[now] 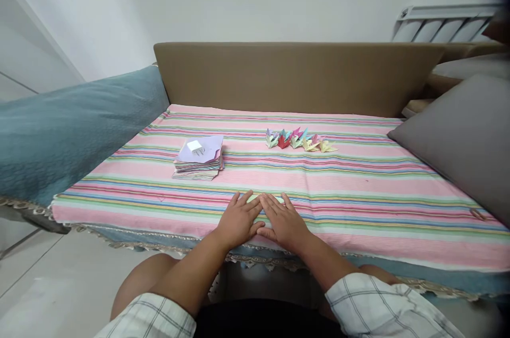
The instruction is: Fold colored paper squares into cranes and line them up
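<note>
My left hand (239, 221) and my right hand (285, 222) lie flat with fingers stretched out, their fingertips meeting near the front of the striped cloth (338, 210). Under them is a pale, light-green piece of paper (279, 200); only slivers show between the fingers, so its shape is hidden. Beyond the hands, folded paper cranes (283, 141) in several colours stand in two short rows. To the left sits a stack of coloured paper sheets (199, 168), with a small white plug adapter (195, 146) on its top lilac sheet.
The cloth covers a sofa seat with a brown backrest (279, 76) behind it. A blue-covered armrest (79, 131) bounds the left side. On the right leans a grey cushion (466, 141), and a small brownish loop (477, 214) lies near its lower edge.
</note>
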`<state>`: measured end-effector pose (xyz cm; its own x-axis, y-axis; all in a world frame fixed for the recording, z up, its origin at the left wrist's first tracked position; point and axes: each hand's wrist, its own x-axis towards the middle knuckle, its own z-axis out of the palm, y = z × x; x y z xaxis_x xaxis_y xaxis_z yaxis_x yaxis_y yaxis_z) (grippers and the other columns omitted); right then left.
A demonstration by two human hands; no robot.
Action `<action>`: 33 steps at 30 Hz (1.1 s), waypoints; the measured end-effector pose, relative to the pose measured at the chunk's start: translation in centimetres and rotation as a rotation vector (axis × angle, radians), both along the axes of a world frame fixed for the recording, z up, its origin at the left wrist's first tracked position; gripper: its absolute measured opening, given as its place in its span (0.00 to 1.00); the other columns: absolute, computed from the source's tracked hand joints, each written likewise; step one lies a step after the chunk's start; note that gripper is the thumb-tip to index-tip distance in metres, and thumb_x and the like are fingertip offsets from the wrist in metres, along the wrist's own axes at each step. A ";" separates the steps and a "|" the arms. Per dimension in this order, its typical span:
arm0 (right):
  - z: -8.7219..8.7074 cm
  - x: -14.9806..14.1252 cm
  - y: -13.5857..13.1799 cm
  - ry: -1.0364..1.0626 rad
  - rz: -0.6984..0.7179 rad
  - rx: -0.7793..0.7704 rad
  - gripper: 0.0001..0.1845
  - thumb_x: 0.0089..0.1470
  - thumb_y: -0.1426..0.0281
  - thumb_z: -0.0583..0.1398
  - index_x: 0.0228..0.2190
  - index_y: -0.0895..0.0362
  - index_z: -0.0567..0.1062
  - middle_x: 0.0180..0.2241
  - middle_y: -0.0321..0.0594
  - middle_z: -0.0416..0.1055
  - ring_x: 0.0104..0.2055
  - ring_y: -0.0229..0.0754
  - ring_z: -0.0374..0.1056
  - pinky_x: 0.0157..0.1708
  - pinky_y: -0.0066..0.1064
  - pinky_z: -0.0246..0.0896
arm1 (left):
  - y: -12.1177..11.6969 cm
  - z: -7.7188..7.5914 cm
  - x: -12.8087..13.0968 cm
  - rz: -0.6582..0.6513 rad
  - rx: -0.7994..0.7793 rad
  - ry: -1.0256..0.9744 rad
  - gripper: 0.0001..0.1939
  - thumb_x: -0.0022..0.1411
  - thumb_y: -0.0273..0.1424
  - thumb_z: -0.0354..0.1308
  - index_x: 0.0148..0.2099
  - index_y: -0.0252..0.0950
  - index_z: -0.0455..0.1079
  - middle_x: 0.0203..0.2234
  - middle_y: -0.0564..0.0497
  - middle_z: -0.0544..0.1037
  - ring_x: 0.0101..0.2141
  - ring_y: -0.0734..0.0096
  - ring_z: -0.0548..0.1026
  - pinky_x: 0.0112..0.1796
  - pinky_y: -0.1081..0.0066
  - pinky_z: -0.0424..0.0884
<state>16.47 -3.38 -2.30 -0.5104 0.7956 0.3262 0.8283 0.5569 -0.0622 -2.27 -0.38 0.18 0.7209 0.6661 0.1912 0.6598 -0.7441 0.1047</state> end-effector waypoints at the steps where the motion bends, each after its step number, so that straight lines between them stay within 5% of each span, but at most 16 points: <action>1: 0.0 0.1 0.0 -0.001 -0.002 -0.012 0.41 0.56 0.46 0.44 0.61 0.63 0.50 0.61 0.51 0.51 0.63 0.49 0.47 0.61 0.53 0.34 | 0.0 0.1 -0.1 0.017 -0.009 0.000 0.28 0.60 0.41 0.52 0.62 0.44 0.56 0.58 0.49 0.63 0.61 0.52 0.53 0.58 0.47 0.46; 10: 0.4 -0.1 -0.1 -0.002 -0.032 -0.106 0.38 0.58 0.47 0.43 0.60 0.60 0.55 0.62 0.49 0.50 0.64 0.49 0.46 0.60 0.54 0.31 | 0.0 1.6 -3.4 0.198 -0.063 0.014 0.26 0.57 0.44 0.55 0.57 0.43 0.64 0.56 0.48 0.66 0.58 0.49 0.59 0.54 0.43 0.53; 14: 0.5 -0.3 0.0 0.017 -0.046 -0.130 0.37 0.58 0.48 0.44 0.59 0.59 0.56 0.62 0.49 0.51 0.63 0.50 0.47 0.60 0.55 0.29 | -0.1 2.1 -2.8 0.308 0.069 -0.043 0.24 0.62 0.41 0.49 0.57 0.37 0.63 0.56 0.44 0.65 0.58 0.51 0.60 0.56 0.46 0.51; 18: 0.6 -0.4 -0.1 0.014 -0.057 -0.150 0.35 0.59 0.52 0.46 0.60 0.59 0.53 0.62 0.49 0.51 0.63 0.49 0.46 0.61 0.55 0.28 | -0.8 0.7 -0.3 -0.014 0.078 -0.024 0.35 0.62 0.48 0.45 0.64 0.32 0.49 0.61 0.43 0.57 0.62 0.57 0.52 0.60 0.53 0.45; 24: 1.2 -0.1 -0.1 -0.081 -0.064 -0.245 0.37 0.58 0.55 0.49 0.62 0.60 0.47 0.63 0.48 0.45 0.65 0.50 0.40 0.60 0.57 0.28 | -0.6 -1.0 1.0 0.035 -0.004 0.031 0.44 0.58 0.56 0.40 0.65 0.27 0.46 0.61 0.37 0.57 0.62 0.55 0.51 0.60 0.55 0.44; 33: 2.8 3.7 -0.9 -0.195 -0.171 -0.418 0.40 0.55 0.50 0.50 0.63 0.55 0.44 0.65 0.44 0.37 0.66 0.51 0.35 0.60 0.53 0.36 | -0.5 1.9 1.2 0.020 -0.201 0.251 0.46 0.57 0.56 0.43 0.66 0.27 0.43 0.64 0.38 0.45 0.63 0.54 0.43 0.60 0.53 0.40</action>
